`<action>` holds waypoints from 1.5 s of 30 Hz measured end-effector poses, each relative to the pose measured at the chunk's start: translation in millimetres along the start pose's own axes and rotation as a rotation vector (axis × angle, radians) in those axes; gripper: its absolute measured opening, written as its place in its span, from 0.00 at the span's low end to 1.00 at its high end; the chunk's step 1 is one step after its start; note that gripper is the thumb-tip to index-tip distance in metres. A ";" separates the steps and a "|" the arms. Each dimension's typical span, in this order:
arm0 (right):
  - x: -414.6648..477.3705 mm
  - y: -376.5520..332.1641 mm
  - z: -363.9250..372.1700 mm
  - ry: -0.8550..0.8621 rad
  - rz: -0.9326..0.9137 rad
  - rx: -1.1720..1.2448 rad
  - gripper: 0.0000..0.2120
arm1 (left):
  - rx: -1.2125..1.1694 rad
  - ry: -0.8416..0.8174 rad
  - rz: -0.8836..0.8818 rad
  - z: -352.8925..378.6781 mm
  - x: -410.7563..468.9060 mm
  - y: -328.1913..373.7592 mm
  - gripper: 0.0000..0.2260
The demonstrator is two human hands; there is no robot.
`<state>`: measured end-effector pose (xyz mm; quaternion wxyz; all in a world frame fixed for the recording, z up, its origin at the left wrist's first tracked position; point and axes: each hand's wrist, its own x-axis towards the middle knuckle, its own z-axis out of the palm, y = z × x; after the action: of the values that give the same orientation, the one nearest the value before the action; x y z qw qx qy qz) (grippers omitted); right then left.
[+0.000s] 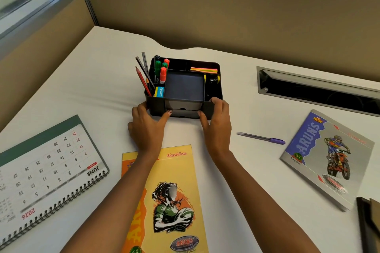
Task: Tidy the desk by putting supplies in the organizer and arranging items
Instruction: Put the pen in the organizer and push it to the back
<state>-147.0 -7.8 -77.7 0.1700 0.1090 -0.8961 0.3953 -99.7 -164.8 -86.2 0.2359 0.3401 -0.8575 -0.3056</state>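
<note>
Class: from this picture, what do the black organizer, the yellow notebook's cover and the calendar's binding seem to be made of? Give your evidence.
Organizer: likely moulded plastic; matte black, thin uniform walls.
Yellow notebook: printed paper or card cover, slight sheen.
Calendar binding: probably metal wire; dark shiny coils.

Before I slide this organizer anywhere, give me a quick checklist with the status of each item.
1. Both hands on the organizer: ok, left hand at its near-left corner, right hand at its near-right corner.
2. Pencils secure: not ok, they lean out over the left wall.
3. Markers seated: ok, standing upright in their compartment.
4. Front drawer shut: cannot tell.
5. Purple pen stowed: not ok, it lies loose on the desk.
6. Desk behind the organizer free: ok.
</note>
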 end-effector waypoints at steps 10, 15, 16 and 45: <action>-21.0 29.8 -52.0 0.021 -0.014 0.078 0.27 | 0.051 -0.051 0.130 -15.3 -41.0 -0.9 0.28; -45.1 80.8 -90.8 0.176 0.121 -0.132 0.30 | 0.146 -0.201 0.298 -18.0 -84.2 -16.3 0.30; -48.3 88.6 -97.0 0.189 0.135 -0.196 0.30 | 0.178 -0.227 0.316 -15.9 -88.3 -20.4 0.31; 19.0 -4.7 -108.1 0.543 0.039 0.203 0.09 | 0.354 -0.300 0.364 -16.7 -95.6 -22.7 0.29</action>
<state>-139.4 68.5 0.9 0.3841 -0.0016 -0.7755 0.5010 -16.7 -114.5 -108.8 0.0946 0.1675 -0.9697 -0.1508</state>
